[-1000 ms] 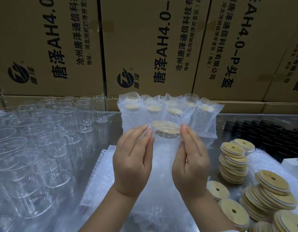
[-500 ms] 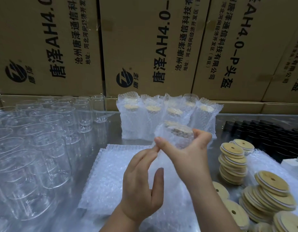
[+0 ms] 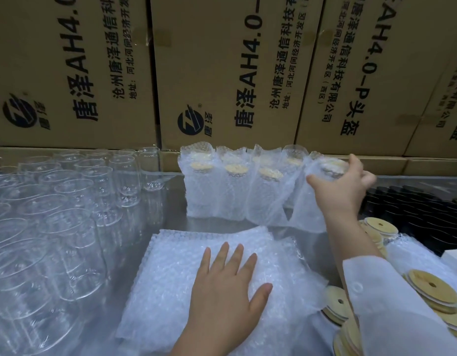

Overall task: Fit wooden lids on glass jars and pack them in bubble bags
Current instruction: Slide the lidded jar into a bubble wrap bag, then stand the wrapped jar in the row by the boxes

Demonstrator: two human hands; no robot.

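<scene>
Resting flat on the stack of bubble bags, the left hand had its fingers straight and spread, palm down, holding nothing. Beyond the stack, to its right rear, the right hand had fingers and thumb curled round the lidded top of a bagged jar. That jar stood upright at the right end of the row of packed jars lined up behind the stack. Empty glass jars crowded left of the stack; piles of wooden lids lay right of it. Cardboard boxes stood behind the row.
</scene>
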